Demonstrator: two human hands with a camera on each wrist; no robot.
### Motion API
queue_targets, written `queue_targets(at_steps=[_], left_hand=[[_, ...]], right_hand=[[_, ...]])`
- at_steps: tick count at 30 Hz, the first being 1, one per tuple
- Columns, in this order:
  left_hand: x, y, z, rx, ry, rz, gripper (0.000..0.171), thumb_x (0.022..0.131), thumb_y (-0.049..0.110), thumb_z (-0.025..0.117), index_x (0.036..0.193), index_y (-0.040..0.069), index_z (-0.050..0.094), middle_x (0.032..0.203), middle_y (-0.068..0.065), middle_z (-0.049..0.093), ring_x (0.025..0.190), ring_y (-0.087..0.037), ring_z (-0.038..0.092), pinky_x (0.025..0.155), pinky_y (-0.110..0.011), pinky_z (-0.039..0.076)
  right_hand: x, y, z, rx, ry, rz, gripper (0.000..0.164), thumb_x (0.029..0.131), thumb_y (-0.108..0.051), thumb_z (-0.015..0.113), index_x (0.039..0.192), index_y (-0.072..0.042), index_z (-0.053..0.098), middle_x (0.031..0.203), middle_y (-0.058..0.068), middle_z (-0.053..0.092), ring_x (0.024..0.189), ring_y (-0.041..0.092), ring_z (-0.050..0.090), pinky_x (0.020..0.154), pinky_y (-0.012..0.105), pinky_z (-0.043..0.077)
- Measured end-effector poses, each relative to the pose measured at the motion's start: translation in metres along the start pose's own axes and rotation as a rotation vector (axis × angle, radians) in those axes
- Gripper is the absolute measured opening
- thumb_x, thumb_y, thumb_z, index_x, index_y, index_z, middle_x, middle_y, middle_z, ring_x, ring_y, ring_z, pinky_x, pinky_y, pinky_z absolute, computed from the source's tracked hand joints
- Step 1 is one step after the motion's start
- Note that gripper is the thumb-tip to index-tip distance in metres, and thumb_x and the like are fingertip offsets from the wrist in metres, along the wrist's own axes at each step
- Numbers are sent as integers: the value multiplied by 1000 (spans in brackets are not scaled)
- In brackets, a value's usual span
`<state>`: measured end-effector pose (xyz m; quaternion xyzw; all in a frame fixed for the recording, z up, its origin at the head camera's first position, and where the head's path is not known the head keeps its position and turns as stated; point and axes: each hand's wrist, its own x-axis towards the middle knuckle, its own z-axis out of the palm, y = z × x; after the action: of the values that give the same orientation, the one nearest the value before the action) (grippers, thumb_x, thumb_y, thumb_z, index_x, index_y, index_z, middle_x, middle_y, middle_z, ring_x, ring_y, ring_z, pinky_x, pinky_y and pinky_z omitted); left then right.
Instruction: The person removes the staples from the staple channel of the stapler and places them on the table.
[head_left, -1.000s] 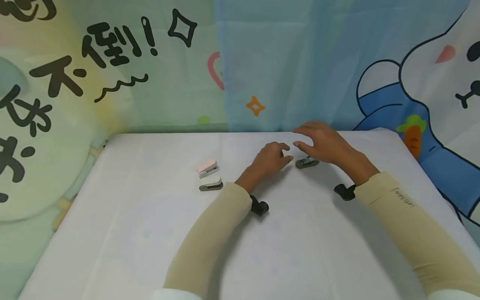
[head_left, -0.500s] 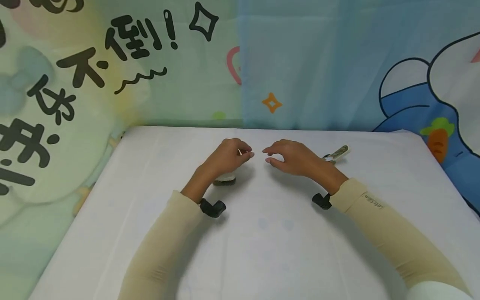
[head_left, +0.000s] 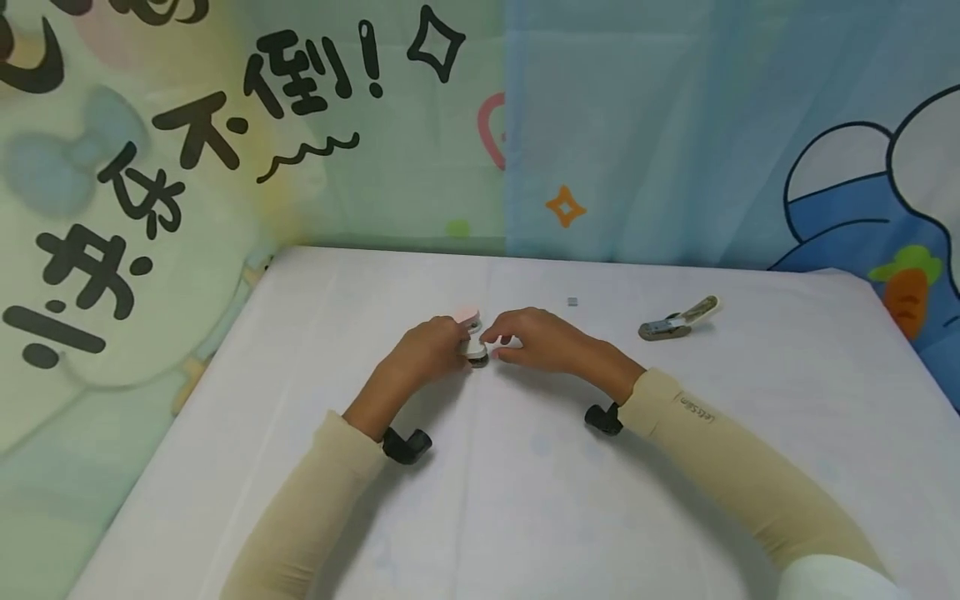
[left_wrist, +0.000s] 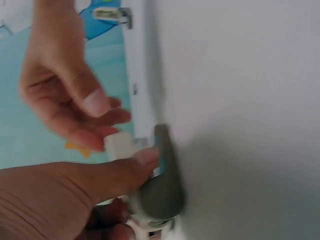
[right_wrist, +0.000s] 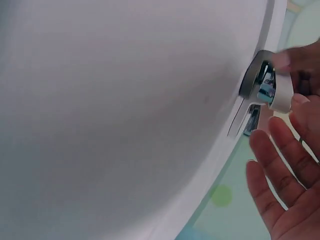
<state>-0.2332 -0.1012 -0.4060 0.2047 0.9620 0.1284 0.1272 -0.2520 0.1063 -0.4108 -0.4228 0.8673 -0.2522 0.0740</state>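
Note:
A white stapler (head_left: 476, 351) with a grey base is pinched in my left hand (head_left: 427, 354), whose thumb lies along the base in the left wrist view. My right hand (head_left: 546, 340) is at the stapler's other side, fingers loosely bent and parted, fingertips right at the white top arm. In the right wrist view the stapler's jaw stands partly apart, showing metal inside. Just behind it sits a pink stapler (head_left: 468, 317), partly covered by my left hand. Some of the left fingers are hidden behind the stapler.
Farther right on the white table (head_left: 600, 500) lies another stapler (head_left: 667, 327), its top arm (head_left: 703, 308) swung up. A small grey piece, like a strip of staples (head_left: 572, 301), lies near the back edge. A printed curtain (head_left: 637, 125) hangs behind the table.
Both hands have moved left, away from the stapler on the right, which now lies swung apart. The left hand has taken hold of the white stapler, and the right hand has come beside it.

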Motion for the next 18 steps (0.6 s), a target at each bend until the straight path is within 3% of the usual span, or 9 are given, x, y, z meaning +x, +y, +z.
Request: queue_targets(at_steps=[4, 8, 11, 12, 14, 15, 17, 18], left_hand=[[2, 6, 6, -9, -7, -6, 23, 85, 24, 79, 98, 7, 72, 76, 0, 58, 68, -14, 51, 60, -29, 43], [1, 11, 10, -90, 27, 121, 23, 85, 28, 78, 78, 9, 67, 61, 4, 43, 77, -17, 56, 57, -28, 34], [2, 15, 13, -157, 69, 243, 26, 85, 25, 78, 71, 8, 63, 58, 5, 37, 70, -16, 51, 83, -27, 42], [1, 16, 14, -190, 70, 259, 28, 84, 25, 78, 69, 8, 62, 58, 5, 37, 67, -14, 51, 84, -27, 41], [2, 19, 18, -274, 52, 264, 29, 85, 24, 78, 67, 8, 60, 54, 5, 37, 53, -11, 35, 79, -26, 44], [3, 20, 20, -302, 48, 249, 33, 85, 25, 78, 64, 9, 58, 52, 6, 37, 50, -9, 33, 75, -24, 45], [3, 25, 24, -368, 54, 186, 41, 85, 29, 77, 59, 11, 52, 50, 7, 36, 47, -6, 31, 51, -24, 34], [4, 28, 27, -400, 67, 147, 44, 86, 30, 77, 57, 12, 50, 48, 7, 35, 46, -5, 30, 46, -24, 26]], right_hand=[[-2, -4, 3, 25, -11, -16, 26, 90, -8, 70, 116, -8, 72, 112, 2, 68, 96, 18, 64, 83, 35, 50], [-12, -5, 1, 43, 6, -23, 25, 89, -6, 70, 114, -8, 72, 109, 1, 68, 94, 17, 64, 82, 37, 51], [-22, -6, -3, 55, 11, -33, 26, 89, -4, 71, 115, -6, 72, 107, 2, 68, 92, 16, 63, 80, 37, 51], [-25, -6, -4, 53, 11, -33, 27, 89, -4, 71, 116, -5, 71, 107, 3, 67, 90, 16, 63, 79, 37, 51], [-31, -7, -7, 23, 24, -6, 28, 90, -8, 71, 118, -3, 69, 107, 4, 67, 86, 14, 62, 76, 35, 52], [-34, -7, -8, -3, 39, 22, 28, 91, -10, 70, 118, -3, 69, 105, 4, 66, 81, 13, 61, 73, 33, 51], [-39, -7, -11, -18, 66, 119, 27, 93, -15, 68, 118, -3, 69, 101, 3, 67, 73, 11, 59, 66, 31, 49], [-42, -6, -13, -12, 76, 167, 27, 94, -16, 67, 117, -3, 69, 98, 3, 68, 69, 11, 58, 63, 31, 48]])
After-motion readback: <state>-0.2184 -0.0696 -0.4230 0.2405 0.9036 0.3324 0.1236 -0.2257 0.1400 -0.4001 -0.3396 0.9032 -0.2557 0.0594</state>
